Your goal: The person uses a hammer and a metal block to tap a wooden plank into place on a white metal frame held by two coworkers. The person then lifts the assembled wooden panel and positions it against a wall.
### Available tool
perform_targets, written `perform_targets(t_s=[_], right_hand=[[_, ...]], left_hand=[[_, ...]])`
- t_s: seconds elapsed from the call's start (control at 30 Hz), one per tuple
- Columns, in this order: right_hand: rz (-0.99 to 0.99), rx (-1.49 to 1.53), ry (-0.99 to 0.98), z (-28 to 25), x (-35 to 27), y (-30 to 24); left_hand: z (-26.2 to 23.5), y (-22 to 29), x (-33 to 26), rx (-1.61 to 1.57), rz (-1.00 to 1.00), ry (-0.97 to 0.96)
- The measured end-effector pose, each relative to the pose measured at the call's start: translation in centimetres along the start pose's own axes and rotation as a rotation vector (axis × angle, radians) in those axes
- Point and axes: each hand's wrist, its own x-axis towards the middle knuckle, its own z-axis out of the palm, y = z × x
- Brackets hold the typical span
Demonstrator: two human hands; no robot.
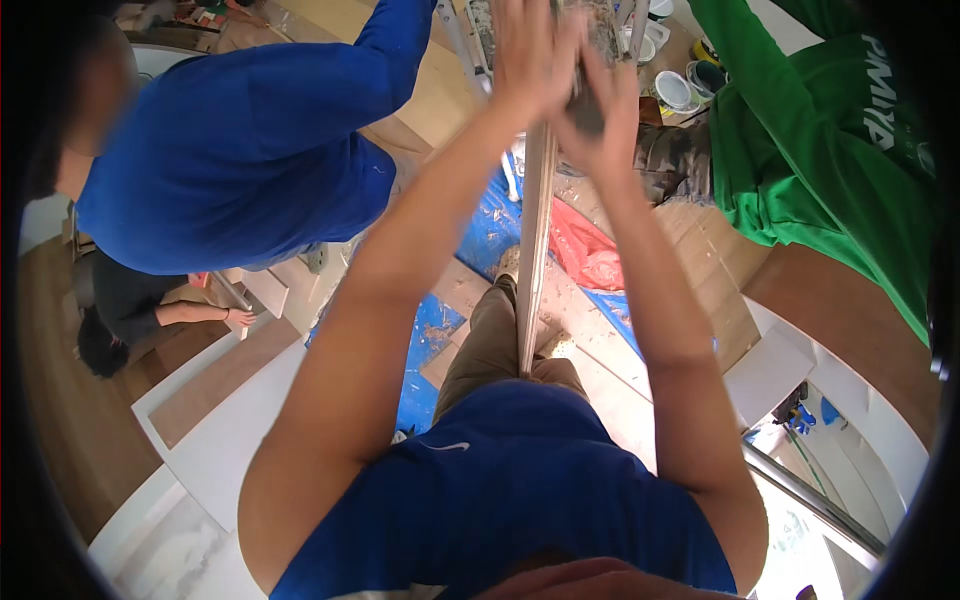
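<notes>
Both my arms reach forward over a long narrow board (536, 240), which stands on edge and runs from my waist toward the work stand (482, 40). My left hand (530, 65) is above the board's far end, its fingers stretched out and smeared by motion. Close beside it on the right, my right hand (605, 125) has its fingers extended and its thumb apart. A dark patch shows between the right thumb and fingers; I cannot tell whether it is an object or the surface beneath. No held thing can be made out in either hand.
A person in a blue top (250, 150) stands close on the left, one in a green hoodie (800, 130) on the right. Another person (130, 310) bends at far left. Buckets (675, 92) stand at far right. Blue sheeting (430, 345) and a red sheet (585, 255) cover floor areas.
</notes>
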Motion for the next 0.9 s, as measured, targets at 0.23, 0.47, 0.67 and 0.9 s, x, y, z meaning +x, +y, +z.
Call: perform_targets(t_s=[0.23,0.47,0.67,0.9], right_hand=[[0.199,-0.056,-0.181,-4.3,-20.2,-6.0],[-0.055,-0.015,0.078,0.1,1.2,-2.6],[0.007,0.010,-0.028,-2.1,-8.0,-4.6],[0.137,0.008,-0.067,-2.6,-15.4,-5.7]], left_hand=[[-5.0,8.4,-19.3,0.025,-0.186,-0.159],[-2.1,0.8,1.2,-0.039,-0.116,0.059],[-3.1,3.3,-8.9,-0.025,-0.050,-0.070],[-4.7,7.3,-15.9,0.011,-0.172,-0.080]])
